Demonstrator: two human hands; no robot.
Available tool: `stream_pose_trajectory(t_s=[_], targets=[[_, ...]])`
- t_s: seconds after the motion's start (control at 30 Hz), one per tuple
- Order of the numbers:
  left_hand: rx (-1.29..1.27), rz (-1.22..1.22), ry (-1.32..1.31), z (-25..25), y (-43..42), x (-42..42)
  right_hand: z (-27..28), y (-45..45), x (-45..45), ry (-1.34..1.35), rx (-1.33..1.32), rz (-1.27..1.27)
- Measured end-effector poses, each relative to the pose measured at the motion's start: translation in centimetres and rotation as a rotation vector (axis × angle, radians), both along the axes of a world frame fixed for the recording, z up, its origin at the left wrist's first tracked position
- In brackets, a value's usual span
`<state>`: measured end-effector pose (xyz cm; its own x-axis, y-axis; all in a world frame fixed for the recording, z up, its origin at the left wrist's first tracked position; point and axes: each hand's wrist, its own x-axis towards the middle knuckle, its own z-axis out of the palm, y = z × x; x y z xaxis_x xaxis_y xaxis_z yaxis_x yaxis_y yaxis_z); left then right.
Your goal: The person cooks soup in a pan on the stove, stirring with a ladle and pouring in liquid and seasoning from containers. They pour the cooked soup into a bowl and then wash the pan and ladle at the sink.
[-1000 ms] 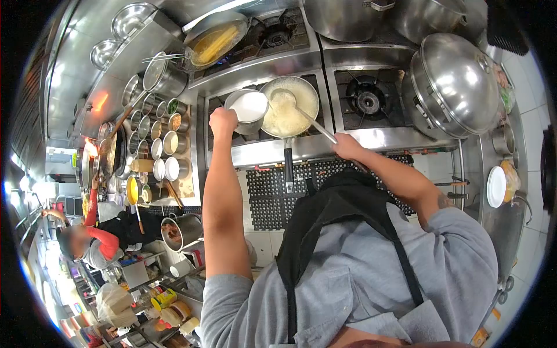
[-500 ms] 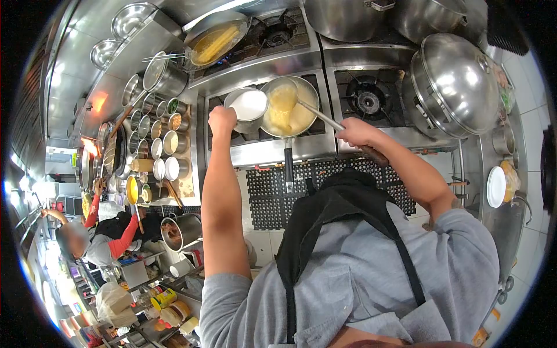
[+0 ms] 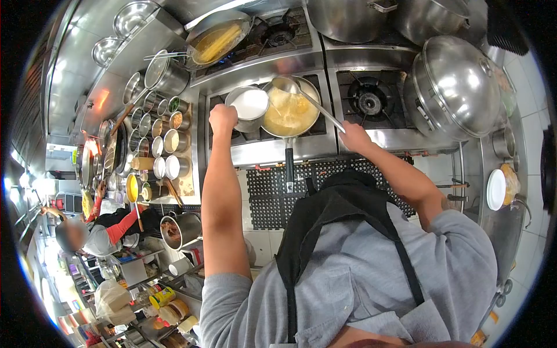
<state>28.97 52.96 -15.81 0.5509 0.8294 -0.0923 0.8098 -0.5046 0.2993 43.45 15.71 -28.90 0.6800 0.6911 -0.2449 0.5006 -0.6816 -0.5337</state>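
My left hand (image 3: 223, 120) is closed on the left side of a metal pot (image 3: 248, 123) with white contents (image 3: 250, 104). Just right of that pot, a frying pan (image 3: 316, 120) with a black handle (image 3: 289, 165) sits on the burner and holds a pale yellow, bubbly liquid (image 3: 288, 120). My right hand (image 3: 355, 138) grips a long-handled metal ladle (image 3: 322, 109). The ladle's bowl is over the far left part of the pan, by the pot's rim; whether it touches the liquid I cannot tell.
Behind, a pan (image 3: 235, 43) of yellow food stands on a burner. A large domed steel vessel (image 3: 458, 81) fills the right. Several ingredient tins (image 3: 174, 167) line the left counter. A co-worker (image 3: 107, 232) stands at far left, near a yellow-filled ladle (image 3: 133, 188).
The ladle has tipped and shifted within the pan; the yellow liquid streaming from it before is now mostly in the pan. My right hand moved slightly; my left stayed on the pot.
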Motion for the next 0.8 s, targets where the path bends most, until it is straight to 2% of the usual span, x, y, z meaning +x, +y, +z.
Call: stream_pose_trajectory(t_s=[0.07, 0.2, 0.23, 0.27, 0.37, 0.4, 0.5, 0.63, 0.8], targets=[[-0.013, 0.024, 0.004, 0.4, -0.5, 0.0, -1.7, 0.0, -0.3, 0.012, 0.022, -0.005], [0.100, -0.011, -0.019, -2.2, 1.2, -0.3, -5.6, -0.3, -2.2, 0.048, 0.127, 0.052], [0.097, -0.009, -0.023, -2.3, 1.2, -0.3, -3.9, -0.2, -3.0, 0.058, 0.164, 0.079], [0.093, -0.008, -0.027, -2.5, 1.3, -0.3, -2.1, -0.3, -3.2, 0.686, 0.167, -0.120], [0.091, -0.003, -0.030, -2.6, 1.3, -0.4, 0.9, 0.1, -2.2, 1.100, 0.145, -0.213], [0.080, -0.002, -0.036, -2.6, 1.3, -0.5, 1.5, 0.3, -1.8, 1.140, 0.161, -0.232], [0.048, -0.005, -0.045, -2.4, 1.2, -0.5, 3.7, 0.6, -0.6, 1.105, 0.113, -0.228], [0.009, -0.004, -0.072, -1.9, 0.7, -0.7, 6.9, 0.0, 0.6, 0.811, 0.085, -0.032], [-0.034, 0.038, -0.057, -0.8, -0.1, -0.3, 9.6, -0.4, 0.9, 0.483, 0.005, 0.023]])
